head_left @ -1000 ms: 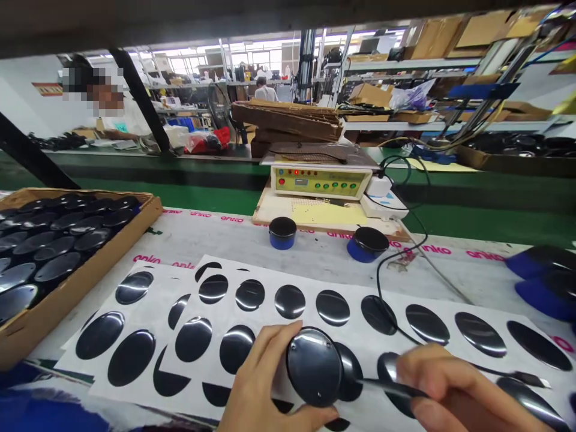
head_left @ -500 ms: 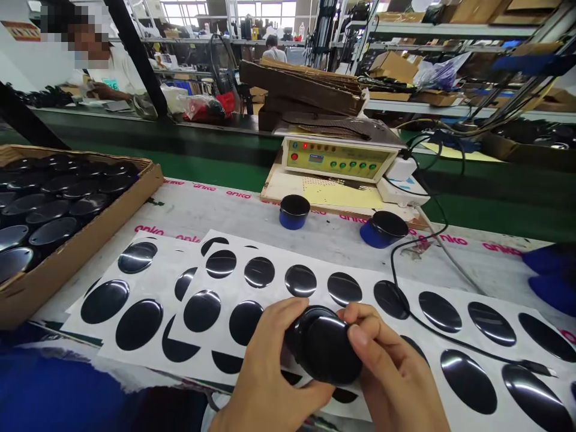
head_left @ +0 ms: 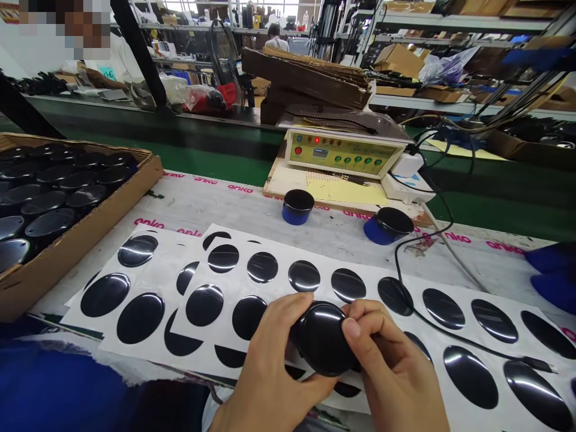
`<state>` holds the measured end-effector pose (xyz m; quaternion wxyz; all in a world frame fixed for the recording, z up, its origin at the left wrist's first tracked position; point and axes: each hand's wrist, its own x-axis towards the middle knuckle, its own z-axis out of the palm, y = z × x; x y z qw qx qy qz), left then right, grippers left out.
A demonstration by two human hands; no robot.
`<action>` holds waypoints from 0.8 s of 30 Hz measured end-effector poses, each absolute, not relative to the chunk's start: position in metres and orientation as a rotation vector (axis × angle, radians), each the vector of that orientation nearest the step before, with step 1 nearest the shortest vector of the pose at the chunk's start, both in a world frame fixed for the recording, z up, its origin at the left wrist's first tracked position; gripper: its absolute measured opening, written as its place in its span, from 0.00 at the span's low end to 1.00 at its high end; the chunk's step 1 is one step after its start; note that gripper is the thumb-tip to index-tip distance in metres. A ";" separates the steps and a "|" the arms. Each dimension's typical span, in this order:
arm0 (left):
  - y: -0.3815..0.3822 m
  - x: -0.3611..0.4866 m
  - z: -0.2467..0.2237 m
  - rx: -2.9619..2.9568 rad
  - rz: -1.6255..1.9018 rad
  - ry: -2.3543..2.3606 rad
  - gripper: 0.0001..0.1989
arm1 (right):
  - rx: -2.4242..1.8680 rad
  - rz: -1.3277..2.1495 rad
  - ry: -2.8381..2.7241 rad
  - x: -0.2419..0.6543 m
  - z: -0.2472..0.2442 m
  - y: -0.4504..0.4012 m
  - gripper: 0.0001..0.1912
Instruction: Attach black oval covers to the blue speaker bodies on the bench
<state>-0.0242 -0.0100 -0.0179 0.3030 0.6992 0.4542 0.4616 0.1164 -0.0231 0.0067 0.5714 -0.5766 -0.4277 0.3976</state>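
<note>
My left hand point(head_left: 274, 360) is wrapped round a small round black case, mostly covered from view, with the thumb and fingers on opposite sides of its rim. A glossy black round sticker point(head_left: 326, 339) lies over the face of the case. My right hand point(head_left: 387, 354) is closed at the sticker's right edge, thumb on top and fingers curled behind. Beneath both hands spreads a white sticker sheet point(head_left: 330, 258) with rows of glossy black discs. Another sticker sheet point(head_left: 168, 264) lies partly under it on the left.
Two round black-and-blue cases point(head_left: 298, 207) point(head_left: 389, 226) stand behind the sheets. A cardboard tray point(head_left: 135, 180) of black round cases is at left. A control box point(head_left: 344, 155) stands at the back. A black cable point(head_left: 443, 331) crosses the sheet. A person point(head_left: 121, 60) sits across the green bench.
The sticker has shifted left and up over the case, so the two now overlap more closely. Both hands keep their hold. The view has moved slightly.
</note>
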 end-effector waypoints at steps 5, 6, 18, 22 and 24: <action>-0.010 -0.025 -0.017 1.833 1.226 1.192 0.31 | -1.453 0.835 -1.016 0.110 0.016 -0.025 0.12; -0.011 -0.025 -0.017 1.819 1.226 1.198 0.31 | -1.460 0.827 -1.018 0.109 0.017 -0.025 0.12; -0.013 -0.027 -0.015 1.762 1.124 1.262 0.33 | -1.430 0.674 -1.207 0.109 0.016 -0.026 0.10; -0.014 -0.027 -0.014 1.729 1.088 1.284 0.33 | -1.410 0.659 -1.254 0.107 0.017 -0.027 0.11; -0.014 -0.027 -0.014 1.720 1.080 1.290 0.33 | -1.412 0.656 -1.281 0.108 0.017 -0.027 0.11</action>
